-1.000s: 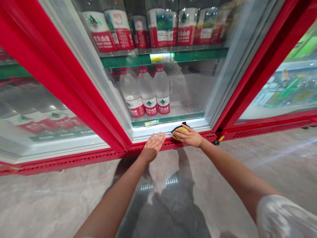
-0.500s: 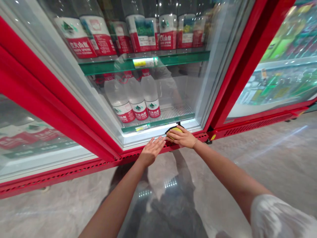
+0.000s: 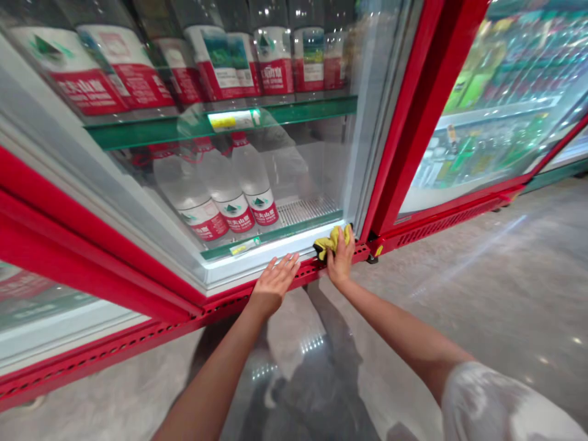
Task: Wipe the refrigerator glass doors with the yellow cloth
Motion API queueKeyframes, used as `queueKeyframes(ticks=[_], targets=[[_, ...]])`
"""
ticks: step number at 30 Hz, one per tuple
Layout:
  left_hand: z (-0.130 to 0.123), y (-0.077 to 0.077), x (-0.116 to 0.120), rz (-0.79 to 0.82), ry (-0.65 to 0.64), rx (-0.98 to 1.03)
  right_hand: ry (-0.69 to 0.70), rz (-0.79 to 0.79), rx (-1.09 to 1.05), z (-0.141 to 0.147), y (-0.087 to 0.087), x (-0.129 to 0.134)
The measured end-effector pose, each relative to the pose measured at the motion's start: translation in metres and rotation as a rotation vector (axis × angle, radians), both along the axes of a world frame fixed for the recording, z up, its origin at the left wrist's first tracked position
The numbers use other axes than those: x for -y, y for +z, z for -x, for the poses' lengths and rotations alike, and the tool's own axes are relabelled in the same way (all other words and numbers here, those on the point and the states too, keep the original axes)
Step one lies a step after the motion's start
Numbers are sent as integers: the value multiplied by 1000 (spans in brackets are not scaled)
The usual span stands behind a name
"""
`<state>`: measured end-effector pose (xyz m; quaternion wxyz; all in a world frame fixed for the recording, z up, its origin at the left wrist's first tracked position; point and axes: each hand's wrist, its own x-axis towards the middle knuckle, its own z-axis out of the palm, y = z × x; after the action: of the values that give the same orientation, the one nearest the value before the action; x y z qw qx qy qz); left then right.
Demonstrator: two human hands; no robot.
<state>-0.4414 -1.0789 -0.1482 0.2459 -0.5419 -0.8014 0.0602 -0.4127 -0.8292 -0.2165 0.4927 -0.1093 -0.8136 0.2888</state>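
Note:
My right hand [image 3: 340,257] grips a bunched yellow cloth [image 3: 327,244] with dark edging. It presses the cloth against the lower right corner of the glass door's pale bottom frame [image 3: 266,256]. Just left of it, my left hand [image 3: 274,283] lies flat with fingers stretched out on the frame's lower edge, holding nothing. Behind the glass, directly above my hands, large water bottles [image 3: 236,211] with red and white labels stand on the bottom shelf.
More bottles [image 3: 273,67] fill the green-edged upper shelf [image 3: 303,113]. Red fridge posts [image 3: 399,122] rise on both sides. Another drinks fridge [image 3: 478,153] stands to the right. A perforated red base strip [image 3: 114,340] runs above the shiny grey floor [image 3: 459,294].
My right hand has slid the cloth rightward along the frame into its corner, and the cloth is now more bunched. My left hand stays flat on the edge. The view has shifted right.

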Motion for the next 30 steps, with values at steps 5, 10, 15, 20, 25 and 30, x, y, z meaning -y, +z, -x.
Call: queueKeyframes(ticks=[5,10,15,20,25,30], targets=[[6,-6,-10,-20,-32,-18,-28,180,28,12,14,13],[5,-1,-11,10,-3,19,-212,399,-74,25,21,-24],[4,4,-13,14,4,36,-202,447,-42,36,-1,20],[1,9,-18,-2,11,52,-291,353,-130,43,-6,7],[1,14,-17,-6,27,48,-338,337,-210,40,-2,-46],[4,12,-18,-27,12,35,-438,323,-263,52,1,-65]])
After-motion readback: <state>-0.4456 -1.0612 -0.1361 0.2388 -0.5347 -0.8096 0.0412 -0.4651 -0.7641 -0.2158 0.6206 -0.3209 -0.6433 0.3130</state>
